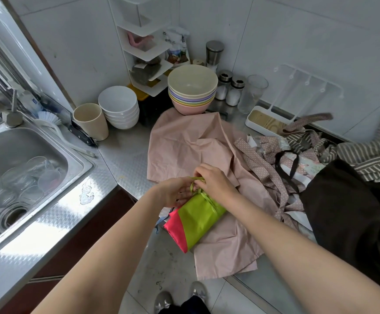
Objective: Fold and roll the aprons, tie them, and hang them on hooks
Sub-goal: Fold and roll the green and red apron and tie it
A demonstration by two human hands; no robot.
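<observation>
A rolled green and pink apron [196, 219] lies at the counter's front edge, on top of a spread pale pink apron [184, 143]. Thin green strings [197, 185] cross the roll's far end. My left hand [173, 192] holds that end and pinches the strings. My right hand [214, 181] pinches the strings from the other side, fingers curled over the knot. To the right lie a dotted apron [259, 162], a striped apron [370, 155] and a dark brown apron [347, 211] in a heap.
A white hook rack [307, 81] stands on a tray at the back right. Stacked coloured bowls [192, 89], white bowls [118, 109], a beige cup [91, 121], jars and a corner shelf [143, 48] crowd the back. The sink [21, 159] is at left.
</observation>
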